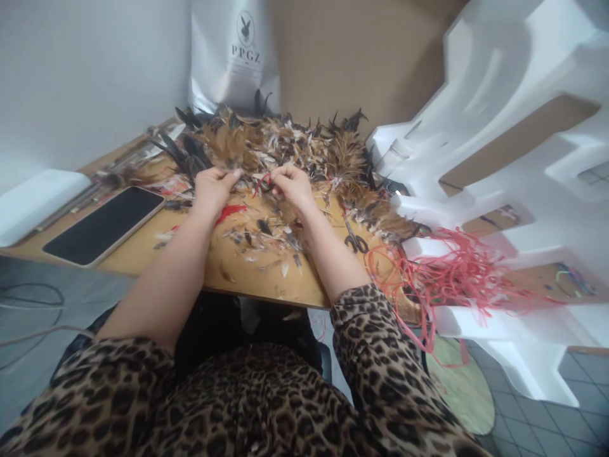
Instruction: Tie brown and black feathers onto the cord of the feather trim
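From where I stand, I see a person in leopard-print sleeves (380, 343) working at a wooden table (304, 289) with both hands. The left hand (214, 189) has its thumb and first finger brought close together, and at their tips is the base of a brown feather bunch (231, 145), which spreads upward and away from the hand. The other fingers of this hand are curled inward (I cannot tell if they also touch some feathers). The right hand (294, 189) is just beside, and its thumb and forefinger are pressed together upon a thin red strip (259, 185); the free end of it hangs toward the left hand. Behind both hands lies a wide feather pile (299, 143), brown, black and pale mixed, and near the left hand are long black feathers (188, 158). Small loose feathers (266, 238) are scattered on the table between the forearms. Scissors (356, 241) rest to the right of the right forearm, near a tangle of pinkish-red ribbons (457, 273) over white foam pieces (499, 171). On the left side lies a phone (104, 225), its screen dark, and at the back stands a silver bag (235, 76).
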A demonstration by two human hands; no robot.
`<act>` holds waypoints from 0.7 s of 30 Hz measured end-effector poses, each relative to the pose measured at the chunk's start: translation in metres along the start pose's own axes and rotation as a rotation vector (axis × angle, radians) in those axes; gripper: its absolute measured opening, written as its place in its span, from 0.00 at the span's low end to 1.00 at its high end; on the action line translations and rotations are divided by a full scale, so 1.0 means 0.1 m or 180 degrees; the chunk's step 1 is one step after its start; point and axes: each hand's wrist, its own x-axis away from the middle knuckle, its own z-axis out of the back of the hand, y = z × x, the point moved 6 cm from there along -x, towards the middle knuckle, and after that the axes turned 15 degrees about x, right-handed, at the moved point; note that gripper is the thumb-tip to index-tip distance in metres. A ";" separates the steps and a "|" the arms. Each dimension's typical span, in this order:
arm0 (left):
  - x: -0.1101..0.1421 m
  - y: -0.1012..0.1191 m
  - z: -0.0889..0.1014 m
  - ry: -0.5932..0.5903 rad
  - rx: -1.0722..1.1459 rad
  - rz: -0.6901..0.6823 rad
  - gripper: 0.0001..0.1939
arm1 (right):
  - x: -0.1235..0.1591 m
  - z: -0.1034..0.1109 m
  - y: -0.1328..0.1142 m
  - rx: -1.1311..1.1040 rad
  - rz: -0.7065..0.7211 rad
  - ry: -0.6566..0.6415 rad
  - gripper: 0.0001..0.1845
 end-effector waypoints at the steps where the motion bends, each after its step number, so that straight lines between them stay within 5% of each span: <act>1: 0.03 0.00 -0.04 -0.0111 0.0189 0.0069 0.04 | 0.00 0.00 -0.02 0.0024 0.0038 0.0008 0.04; 5: 0.17 -0.09 -0.23 -0.0832 0.1021 0.0940 0.04 | 0.02 -0.01 -0.11 0.0099 0.0190 -0.0009 0.04; 9: 0.25 -0.18 -0.28 -0.1146 0.1422 0.1597 0.03 | 0.04 -0.02 -0.16 0.0063 0.0238 -0.0019 0.03; 21: 0.23 -0.26 -0.27 -0.1046 0.1613 0.1880 0.05 | -0.01 -0.03 0.02 -0.0954 -0.0460 -0.0374 0.06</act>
